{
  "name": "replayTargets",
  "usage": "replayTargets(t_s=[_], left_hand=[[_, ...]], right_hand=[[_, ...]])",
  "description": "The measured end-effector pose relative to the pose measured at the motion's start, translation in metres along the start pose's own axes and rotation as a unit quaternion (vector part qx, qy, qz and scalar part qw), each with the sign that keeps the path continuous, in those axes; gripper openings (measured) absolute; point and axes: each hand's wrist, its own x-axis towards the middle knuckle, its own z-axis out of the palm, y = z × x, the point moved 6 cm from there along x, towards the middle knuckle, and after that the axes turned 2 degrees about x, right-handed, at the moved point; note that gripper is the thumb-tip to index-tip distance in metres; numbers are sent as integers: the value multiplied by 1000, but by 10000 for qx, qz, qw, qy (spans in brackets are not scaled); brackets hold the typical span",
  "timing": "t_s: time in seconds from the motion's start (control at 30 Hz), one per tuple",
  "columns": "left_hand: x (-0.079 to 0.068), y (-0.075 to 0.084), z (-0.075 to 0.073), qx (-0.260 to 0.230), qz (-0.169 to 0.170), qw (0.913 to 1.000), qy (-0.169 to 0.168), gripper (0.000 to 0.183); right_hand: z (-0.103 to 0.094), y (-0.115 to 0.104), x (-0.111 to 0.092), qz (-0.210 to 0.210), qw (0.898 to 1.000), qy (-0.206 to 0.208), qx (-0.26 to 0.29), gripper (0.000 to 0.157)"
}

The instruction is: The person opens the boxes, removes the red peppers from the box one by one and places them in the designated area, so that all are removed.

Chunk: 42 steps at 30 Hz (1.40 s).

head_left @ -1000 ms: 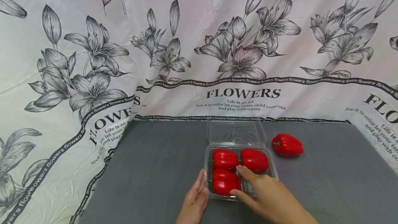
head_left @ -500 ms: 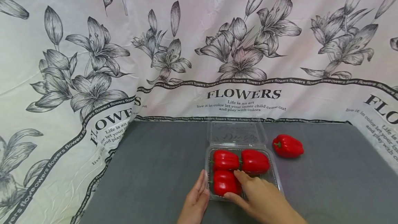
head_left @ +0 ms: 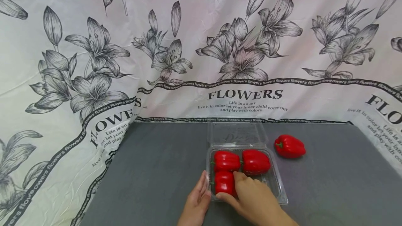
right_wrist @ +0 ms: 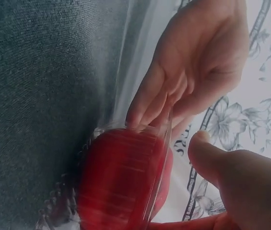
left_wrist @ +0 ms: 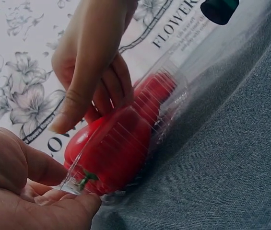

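Note:
A clear plastic clamshell box (head_left: pixel 276 184) stands with its lid (head_left: pixel 237 133) folded back. Three red bell peppers lie in it: one back left (head_left: pixel 226 160), one back right (head_left: pixel 255 162), one front left (head_left: pixel 224 183). My left hand (head_left: pixel 196 201) holds the box's left wall, its thumb and fingers pinching the rim in the left wrist view. Over the front-left bell pepper is my right hand (head_left: pixel 254 196), its curled fingers at the pepper's right end and its thumb along the near side. That hand hides the pepper's right end and part of the box's front right.
Another red bell pepper (head_left: pixel 290 146) lies on the grey table (head_left: pixel 157 170), right of the lid. A flower-printed curtain (head_left: pixel 176 100) hangs behind and at both sides. At the top of the left wrist view is a dark green-black object (left_wrist: pixel 220 9), kind unclear.
My right hand has moved left, further over the front-left bell pepper, and its thumb has slid along the pepper's near side. My left hand stays at the box's left wall.

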Motion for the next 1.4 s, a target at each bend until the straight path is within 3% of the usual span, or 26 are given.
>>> replayTargets(t_s=[0.2,0.43,0.87,1.07,1.4], left_hand=[[0,-2,0,-9,-102,9999,-7,68],[1,-1,1,-98,69,9999,-124,68],[2,-2,-1,-164,-231,9996,-28,69],[1,-2,-1,-264,-85,9995,-154,68],[1,-1,-2,-66,226,9996,-175,67]], right_hand=[[4,-5,1,-8,9992,225,-340,71],[5,-8,4,-96,9969,501,-601,63],[8,-7,9,-29,9967,612,-541,58],[9,-3,11,114,9983,429,-385,64],[6,-2,12,71,9976,565,-387,65]])
